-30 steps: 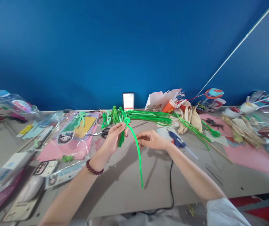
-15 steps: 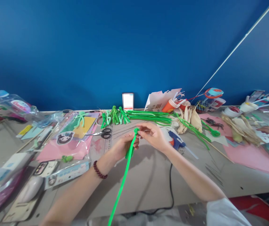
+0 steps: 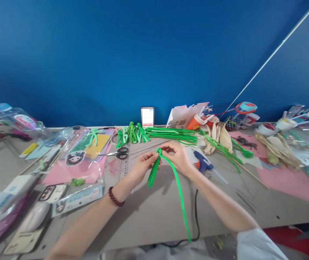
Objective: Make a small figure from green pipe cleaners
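Both hands meet above the middle of the table around a bundle of green pipe cleaners [image 3: 152, 174], with its short ends hanging down to the left. My left hand [image 3: 144, 164] is closed on the bundle just below its looped top. The fingers of my right hand [image 3: 176, 155] pinch at that looped top, where a long bright green pipe cleaner [image 3: 180, 189] comes out and dangles toward the table's front edge. Behind the hands lie a pile of green pipe cleaners [image 3: 174, 134] and several small finished-looking green bundles [image 3: 133, 133].
Scissors [image 3: 121, 153] and a clear ruler [image 3: 124, 168] lie left of the hands; a blue glue gun [image 3: 204, 161] lies right, with a black cable [image 3: 197, 213] nearby. A phone [image 3: 147, 116] leans on the blue wall. Paper cups [image 3: 194, 122] and dried husks [image 3: 219, 137] stand farther right.
The long pipe cleaner has swung from the left side of the bundle to the right, under my right hand. The bundle's short ends now show more. At far right, another person's hand has left view.
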The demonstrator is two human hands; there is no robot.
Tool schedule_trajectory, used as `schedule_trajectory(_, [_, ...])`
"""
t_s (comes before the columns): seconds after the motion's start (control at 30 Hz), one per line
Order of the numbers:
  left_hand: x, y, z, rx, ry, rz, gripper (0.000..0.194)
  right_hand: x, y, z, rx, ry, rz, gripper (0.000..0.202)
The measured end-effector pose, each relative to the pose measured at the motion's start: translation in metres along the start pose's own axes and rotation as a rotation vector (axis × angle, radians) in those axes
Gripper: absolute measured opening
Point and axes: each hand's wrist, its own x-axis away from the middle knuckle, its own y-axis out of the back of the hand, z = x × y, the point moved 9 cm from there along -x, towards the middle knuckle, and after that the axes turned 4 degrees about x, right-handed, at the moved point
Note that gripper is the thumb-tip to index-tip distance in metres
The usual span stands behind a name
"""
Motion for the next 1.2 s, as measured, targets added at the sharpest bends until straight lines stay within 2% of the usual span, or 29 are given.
schedule_trajectory(0.13, [0.000,0.000,-0.002,-0.066,-0.041,-0.015,0.030,0.001,0.002,0.016,0.074,0.145,0.004,0.017])
schedule_trajectory(0.23, [0.001,-0.002,-0.005,-0.104,-0.082,-0.014,0.030,0.001,0.002,0.016,0.065,0.157,0.007,0.017])
schedule_trajectory(0.57, [0.006,-0.002,-0.013,-0.167,-0.202,-0.095,0.031,0.003,-0.006,-0.014,-0.283,-0.039,-0.087,0.011])
schedule_trajectory(0.73, [0.007,-0.002,-0.015,-0.168,-0.231,-0.106,0.029,0.008,-0.014,-0.034,-0.502,-0.175,-0.147,0.018])
schedule_trajectory(0.93, [0.007,-0.002,-0.017,-0.179,-0.233,-0.133,0.027,0.008,-0.018,-0.037,-0.549,-0.223,-0.130,0.019])
schedule_trajectory(1.13, [0.006,0.006,-0.018,-0.173,-0.249,-0.170,0.023,0.000,-0.021,-0.029,-0.598,-0.247,0.027,0.026])
schedule_trajectory(1.2, [0.006,0.008,-0.021,-0.171,-0.272,-0.171,0.023,-0.001,-0.017,-0.027,-0.653,-0.260,0.047,0.020])
